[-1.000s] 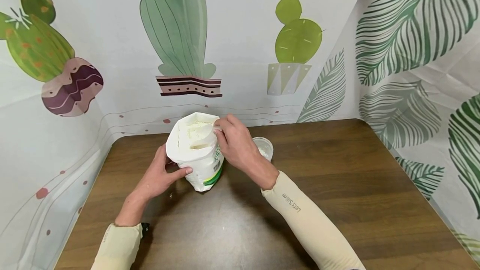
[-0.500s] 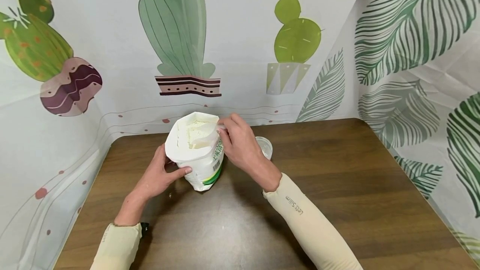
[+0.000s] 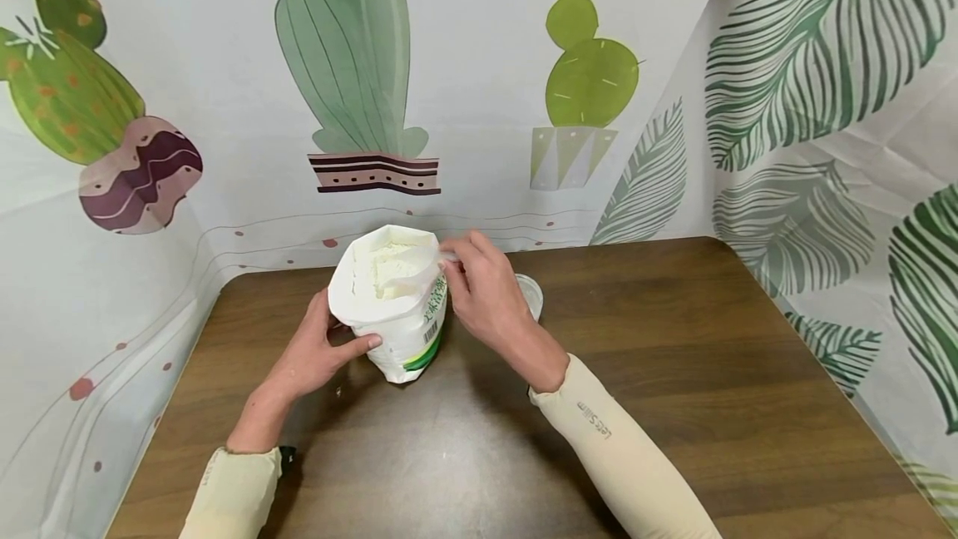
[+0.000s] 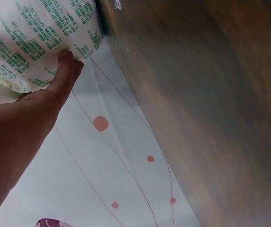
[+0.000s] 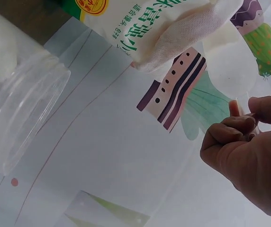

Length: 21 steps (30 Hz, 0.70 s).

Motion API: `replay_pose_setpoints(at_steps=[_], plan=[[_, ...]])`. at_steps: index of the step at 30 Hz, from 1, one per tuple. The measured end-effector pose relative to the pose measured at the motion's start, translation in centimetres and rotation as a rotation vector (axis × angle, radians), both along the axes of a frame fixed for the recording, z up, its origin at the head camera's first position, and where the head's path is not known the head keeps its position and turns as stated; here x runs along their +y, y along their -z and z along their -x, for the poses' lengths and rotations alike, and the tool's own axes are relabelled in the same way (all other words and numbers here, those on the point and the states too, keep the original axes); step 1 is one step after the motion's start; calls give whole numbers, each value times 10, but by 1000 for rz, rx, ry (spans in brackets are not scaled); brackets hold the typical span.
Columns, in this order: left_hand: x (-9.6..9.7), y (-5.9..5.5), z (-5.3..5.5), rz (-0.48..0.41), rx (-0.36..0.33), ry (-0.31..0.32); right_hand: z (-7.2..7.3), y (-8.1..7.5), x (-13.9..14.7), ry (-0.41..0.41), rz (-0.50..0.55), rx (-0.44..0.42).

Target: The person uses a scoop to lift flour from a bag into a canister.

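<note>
An opened white flour bag (image 3: 400, 331) with green print stands on the table, filled with pale flour (image 3: 389, 260). My left hand (image 3: 318, 352) grips its left side, thumb across the front; in the left wrist view, the fingers (image 4: 65, 71) lie along the printed paper. My right hand (image 3: 486, 289) pinches the thin handle of a whitish translucent scoop (image 5: 230, 64) at the bag's right rim. The scoop's bowl is over the bag's mouth; whether it touches the flour, I cannot tell. Beside my right wrist, partly hidden, stands a clear plastic jar (image 5: 29, 104).
The brown wooden table (image 3: 659, 356) carries the bag and the jar. Behind it hangs a white cloth backdrop (image 3: 486, 90) with cactus and leaf prints, close to the table's back edge.
My right hand has shifted slightly right, and the scoop in it has come up from the flour toward the bag's right rim. My left hand and the bag stay nearly still.
</note>
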<state>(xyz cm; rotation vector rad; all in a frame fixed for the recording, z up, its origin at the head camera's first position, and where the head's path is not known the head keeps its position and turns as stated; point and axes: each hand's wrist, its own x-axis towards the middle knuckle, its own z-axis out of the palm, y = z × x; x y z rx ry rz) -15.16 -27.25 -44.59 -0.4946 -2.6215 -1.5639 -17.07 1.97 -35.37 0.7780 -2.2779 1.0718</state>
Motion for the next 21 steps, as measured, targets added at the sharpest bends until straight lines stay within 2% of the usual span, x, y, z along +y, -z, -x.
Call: replay_pose_setpoints(at_steps=[21], plan=[[2, -1, -1, -8, 7, 1, -11, 0, 16, 41, 101, -11]])
